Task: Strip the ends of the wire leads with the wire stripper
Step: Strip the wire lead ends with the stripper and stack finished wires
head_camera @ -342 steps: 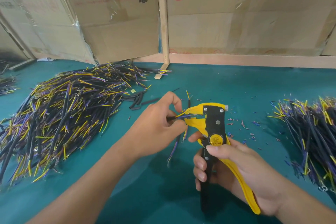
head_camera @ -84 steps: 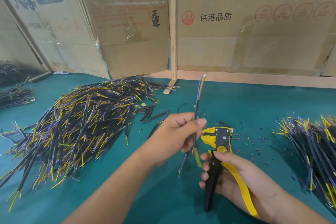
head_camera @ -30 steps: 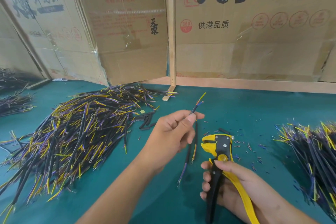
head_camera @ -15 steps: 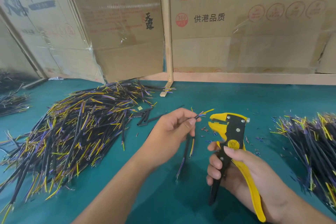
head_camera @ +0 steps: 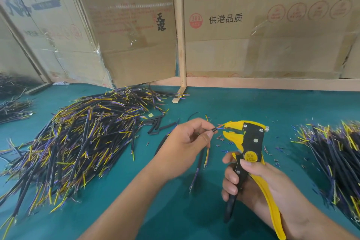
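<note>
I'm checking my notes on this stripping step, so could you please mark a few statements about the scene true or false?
1. The left hand pinches a wire lead. True.
2. The wire stripper lies on the table. False: the right hand holds it by its handles.
3. The lead's tips point at the stripper's yellow head. True.
4. The large wire pile lies right of the stripper. False: it lies to the left; a smaller pile lies right.

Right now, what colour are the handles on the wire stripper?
In the head view, the wire stripper has one yellow handle and one black handle.
</note>
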